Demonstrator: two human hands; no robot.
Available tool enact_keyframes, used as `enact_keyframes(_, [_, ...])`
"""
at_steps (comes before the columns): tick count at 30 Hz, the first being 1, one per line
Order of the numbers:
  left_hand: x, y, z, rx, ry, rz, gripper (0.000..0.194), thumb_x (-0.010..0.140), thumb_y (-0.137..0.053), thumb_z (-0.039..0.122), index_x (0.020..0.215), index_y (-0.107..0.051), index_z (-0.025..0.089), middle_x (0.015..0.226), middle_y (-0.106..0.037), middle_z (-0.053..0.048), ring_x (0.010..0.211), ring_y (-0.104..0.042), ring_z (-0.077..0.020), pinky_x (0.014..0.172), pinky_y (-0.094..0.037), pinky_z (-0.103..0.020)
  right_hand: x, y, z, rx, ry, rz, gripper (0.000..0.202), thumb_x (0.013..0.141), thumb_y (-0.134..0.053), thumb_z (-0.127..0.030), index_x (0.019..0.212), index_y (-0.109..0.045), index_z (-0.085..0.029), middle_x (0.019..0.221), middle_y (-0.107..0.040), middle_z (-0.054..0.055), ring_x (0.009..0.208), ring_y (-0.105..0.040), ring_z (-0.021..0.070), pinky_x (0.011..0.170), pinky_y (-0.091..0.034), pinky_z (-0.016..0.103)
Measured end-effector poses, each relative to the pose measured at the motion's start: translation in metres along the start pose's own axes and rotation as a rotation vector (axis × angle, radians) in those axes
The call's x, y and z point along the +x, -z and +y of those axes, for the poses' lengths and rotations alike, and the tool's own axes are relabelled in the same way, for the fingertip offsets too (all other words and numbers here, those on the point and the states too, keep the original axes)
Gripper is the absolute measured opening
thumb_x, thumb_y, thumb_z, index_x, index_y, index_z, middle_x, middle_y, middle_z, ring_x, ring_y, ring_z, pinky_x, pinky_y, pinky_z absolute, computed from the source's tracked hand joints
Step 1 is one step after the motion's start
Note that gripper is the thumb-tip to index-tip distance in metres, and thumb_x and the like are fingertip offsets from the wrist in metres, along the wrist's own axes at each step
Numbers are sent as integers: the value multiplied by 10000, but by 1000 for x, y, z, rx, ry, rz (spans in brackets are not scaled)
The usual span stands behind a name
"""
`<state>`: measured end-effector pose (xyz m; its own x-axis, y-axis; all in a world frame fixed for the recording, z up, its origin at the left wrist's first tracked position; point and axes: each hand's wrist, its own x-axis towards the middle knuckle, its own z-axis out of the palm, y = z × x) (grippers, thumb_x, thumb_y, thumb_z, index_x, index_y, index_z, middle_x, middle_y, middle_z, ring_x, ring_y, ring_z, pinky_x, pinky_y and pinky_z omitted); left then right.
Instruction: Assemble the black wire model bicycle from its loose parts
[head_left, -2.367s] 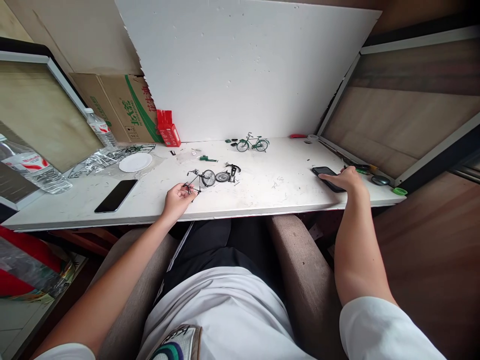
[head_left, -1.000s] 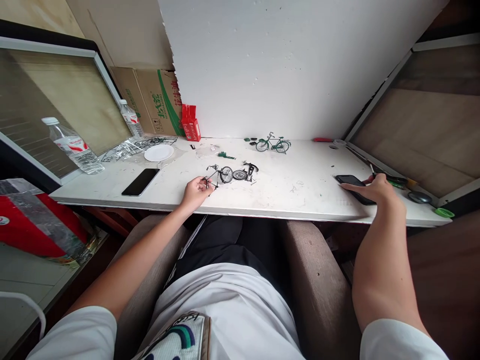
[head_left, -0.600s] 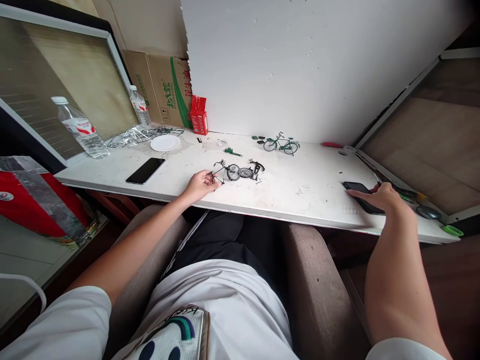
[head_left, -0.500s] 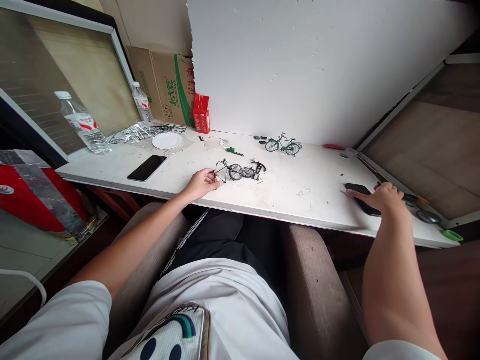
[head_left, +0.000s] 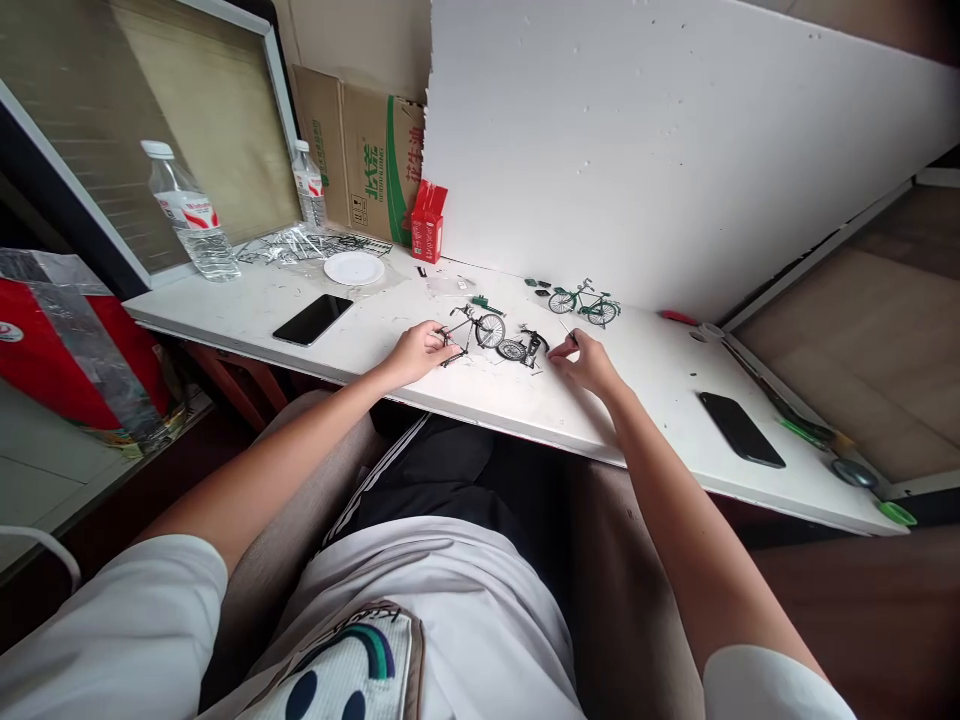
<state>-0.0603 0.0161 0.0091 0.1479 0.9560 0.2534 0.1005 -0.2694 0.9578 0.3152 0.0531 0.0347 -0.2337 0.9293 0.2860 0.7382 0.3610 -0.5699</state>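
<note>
My left hand (head_left: 421, 354) pinches a black model bicycle frame (head_left: 466, 332) that has one spoked wheel at its right end. Just right of it on the white table (head_left: 510, 390) lie black bicycle parts (head_left: 525, 347) with another spoked wheel. My right hand (head_left: 585, 362) is beside those parts, its fingers closed on a thin tool with a pale tip (head_left: 566, 325); what tool it is, I cannot make out. Behind stands a green model bicycle (head_left: 585, 303). A green part (head_left: 486, 302) lies behind the black frame.
Phones lie at the left (head_left: 313, 319) and right (head_left: 742, 429). Farther back are a white plate (head_left: 354, 268), plastic scraps (head_left: 285, 245), two bottles (head_left: 196, 225) (head_left: 309, 185), a red box (head_left: 429, 222) and a cardboard box (head_left: 367, 160). Tools (head_left: 806, 430) line the right edge.
My right hand has moved left from the right-hand phone to the black parts, now with a thin tool. My left hand still holds the black frame. The head view has shifted slightly.
</note>
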Motion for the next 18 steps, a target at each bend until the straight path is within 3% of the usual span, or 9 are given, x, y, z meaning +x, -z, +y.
enact_keyframes(5, [10,-6,7,-280,118,-65,631,685,-969,523,1042,-587,169,962,-801,-130,784,-791,-251,741,-603,-349,11,-9,-12,-141,24,-28,299,825,-650,-193,853,-361,-266,1014,-823,68,917,-749,271,744,-511,346])
enact_keyframes(10, [12,-16,6,-400,183,-73,628,677,-988,487,1036,-598,150,1012,-800,-147,811,-807,-258,790,-626,-374,12,-8,-13,-219,64,-12,282,854,-631,-169,846,-365,-263,1013,-829,41,923,-755,278,782,-501,359])
enact_keyframes(18, [3,-23,5,-413,96,-2,598,724,-956,484,1061,-590,153,980,-803,-137,839,-810,-258,812,-641,-382,18,-12,-17,-125,66,-30,283,823,-625,-150,828,-368,-270,920,-825,13,928,-768,277,856,-523,383])
